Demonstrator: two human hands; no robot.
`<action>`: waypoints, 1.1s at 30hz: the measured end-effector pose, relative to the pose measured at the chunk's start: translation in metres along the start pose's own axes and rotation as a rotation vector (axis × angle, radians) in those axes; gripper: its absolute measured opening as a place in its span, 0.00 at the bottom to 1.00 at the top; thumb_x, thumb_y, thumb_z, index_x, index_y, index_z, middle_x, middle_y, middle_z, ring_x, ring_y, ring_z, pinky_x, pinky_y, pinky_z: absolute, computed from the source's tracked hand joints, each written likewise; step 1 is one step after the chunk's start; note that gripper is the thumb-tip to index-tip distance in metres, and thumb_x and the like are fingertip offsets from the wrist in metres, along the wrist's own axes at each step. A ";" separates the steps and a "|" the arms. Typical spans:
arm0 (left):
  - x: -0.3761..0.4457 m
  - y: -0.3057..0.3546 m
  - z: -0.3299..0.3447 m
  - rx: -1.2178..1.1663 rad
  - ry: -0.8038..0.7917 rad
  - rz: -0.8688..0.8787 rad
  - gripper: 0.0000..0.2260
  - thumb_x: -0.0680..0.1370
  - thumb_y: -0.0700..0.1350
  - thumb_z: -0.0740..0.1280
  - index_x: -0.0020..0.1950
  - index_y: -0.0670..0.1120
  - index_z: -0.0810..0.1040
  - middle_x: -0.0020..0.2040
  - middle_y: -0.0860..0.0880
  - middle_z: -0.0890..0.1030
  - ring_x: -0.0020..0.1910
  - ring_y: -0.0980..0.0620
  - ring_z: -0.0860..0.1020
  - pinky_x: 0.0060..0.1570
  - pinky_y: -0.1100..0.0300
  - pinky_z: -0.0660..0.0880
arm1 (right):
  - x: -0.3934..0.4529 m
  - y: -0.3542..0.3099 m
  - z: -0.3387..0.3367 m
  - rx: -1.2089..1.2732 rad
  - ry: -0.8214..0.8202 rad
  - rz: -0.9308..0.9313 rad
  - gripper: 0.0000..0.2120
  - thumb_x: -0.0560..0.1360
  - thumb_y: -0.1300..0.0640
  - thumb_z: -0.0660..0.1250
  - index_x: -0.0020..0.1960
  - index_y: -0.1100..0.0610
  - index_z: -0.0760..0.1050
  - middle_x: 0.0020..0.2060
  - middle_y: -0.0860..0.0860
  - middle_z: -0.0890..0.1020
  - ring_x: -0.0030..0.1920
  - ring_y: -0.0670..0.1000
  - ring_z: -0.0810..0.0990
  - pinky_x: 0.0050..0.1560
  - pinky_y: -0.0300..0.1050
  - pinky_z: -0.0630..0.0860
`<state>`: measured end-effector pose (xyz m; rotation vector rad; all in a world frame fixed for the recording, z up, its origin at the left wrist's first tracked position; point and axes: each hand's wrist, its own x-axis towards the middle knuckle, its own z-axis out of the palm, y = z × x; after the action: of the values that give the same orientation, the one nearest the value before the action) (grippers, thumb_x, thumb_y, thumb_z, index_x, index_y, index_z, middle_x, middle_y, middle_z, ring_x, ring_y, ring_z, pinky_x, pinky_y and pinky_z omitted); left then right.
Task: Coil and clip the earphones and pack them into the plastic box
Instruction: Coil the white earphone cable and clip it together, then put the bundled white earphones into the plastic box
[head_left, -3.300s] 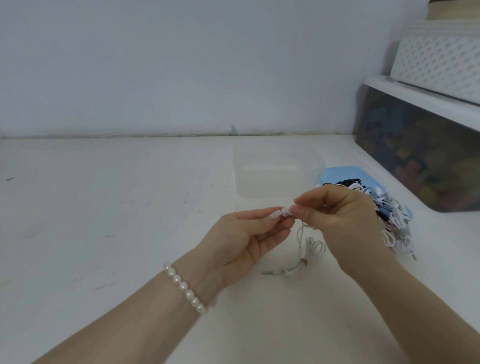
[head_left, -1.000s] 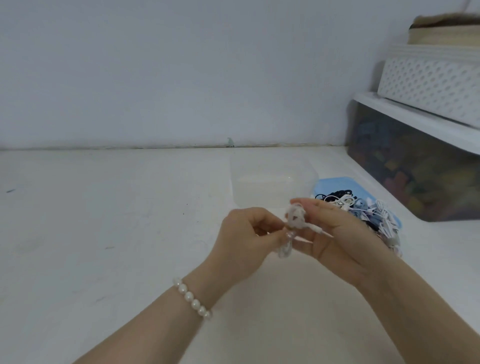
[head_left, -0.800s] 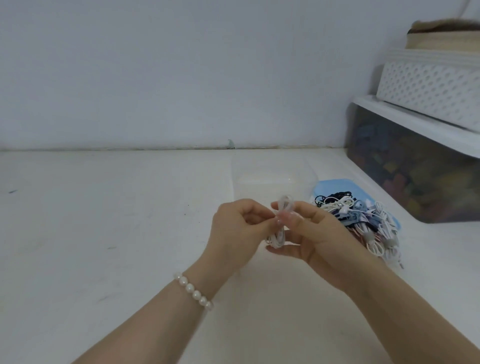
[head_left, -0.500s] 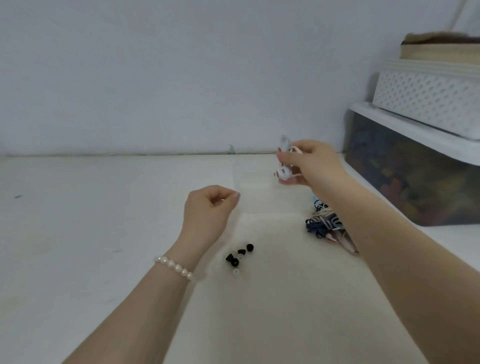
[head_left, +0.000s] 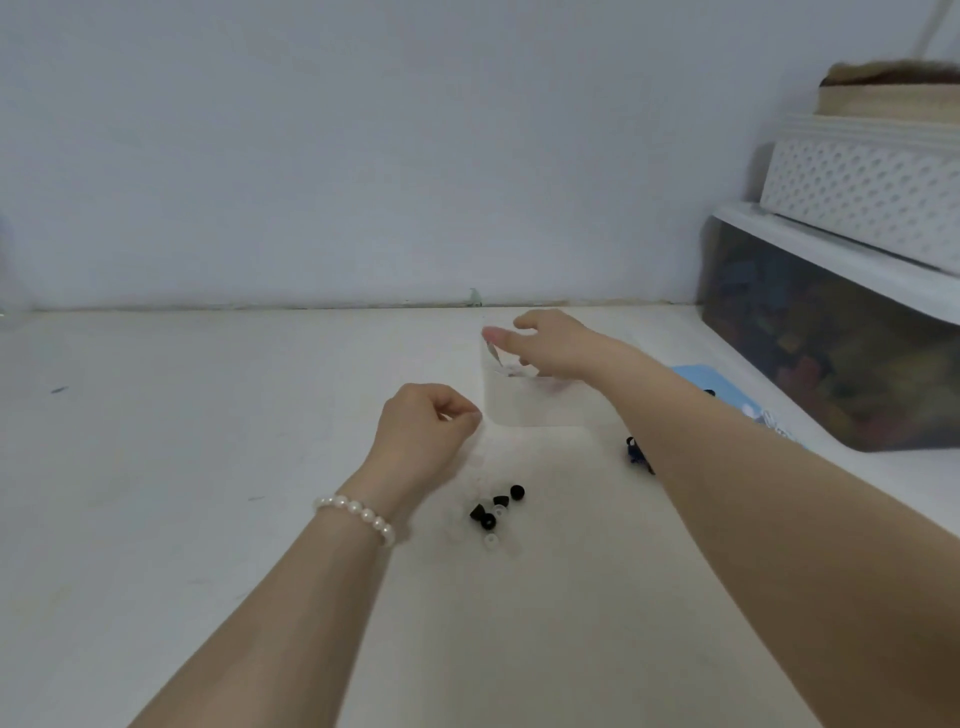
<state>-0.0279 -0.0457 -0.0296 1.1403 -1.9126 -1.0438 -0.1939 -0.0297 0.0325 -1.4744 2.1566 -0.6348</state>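
Reaching over the plastic box (head_left: 540, 405), the right hand (head_left: 558, 345) has its fingers (head_left: 493, 335) spread loosely, holding nothing I can make out. A faint pale shape just under them, inside the box, is probably the coiled earphones (head_left: 511, 370), though blur hides the detail. The left hand (head_left: 423, 428) hovers above the worktop (head_left: 208, 467), fingers curled loosely around nothing visible. Small black ear tips (head_left: 496, 509) lie scattered near it. More earphones sit on a blue lid (head_left: 698, 375) mostly behind the right forearm. Such a bundle is likely light, soft and springy; pinching it at the clipped middle should keep the loops together.
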 end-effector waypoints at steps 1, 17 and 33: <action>0.000 0.000 -0.001 0.004 -0.001 0.002 0.07 0.72 0.41 0.69 0.35 0.50 0.80 0.32 0.56 0.78 0.30 0.60 0.73 0.29 0.72 0.67 | -0.003 0.001 -0.003 -0.028 0.001 -0.013 0.37 0.72 0.34 0.59 0.69 0.59 0.65 0.66 0.56 0.73 0.62 0.58 0.74 0.60 0.51 0.70; -0.007 0.000 0.008 0.023 -0.124 0.014 0.07 0.72 0.41 0.69 0.34 0.49 0.81 0.32 0.53 0.79 0.29 0.58 0.74 0.31 0.66 0.69 | -0.024 0.006 0.027 -0.318 0.036 -0.192 0.08 0.70 0.58 0.71 0.49 0.52 0.78 0.44 0.49 0.79 0.51 0.52 0.76 0.51 0.45 0.72; -0.024 0.014 0.020 0.061 -0.279 0.077 0.03 0.72 0.43 0.70 0.39 0.46 0.82 0.28 0.51 0.76 0.21 0.57 0.73 0.22 0.68 0.68 | -0.106 0.110 -0.075 -0.154 0.054 0.065 0.12 0.62 0.59 0.78 0.43 0.49 0.82 0.31 0.47 0.75 0.31 0.46 0.72 0.35 0.40 0.67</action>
<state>-0.0404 -0.0137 -0.0301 0.9860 -2.2001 -1.1583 -0.2848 0.1141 0.0375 -1.4729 2.3307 -0.5006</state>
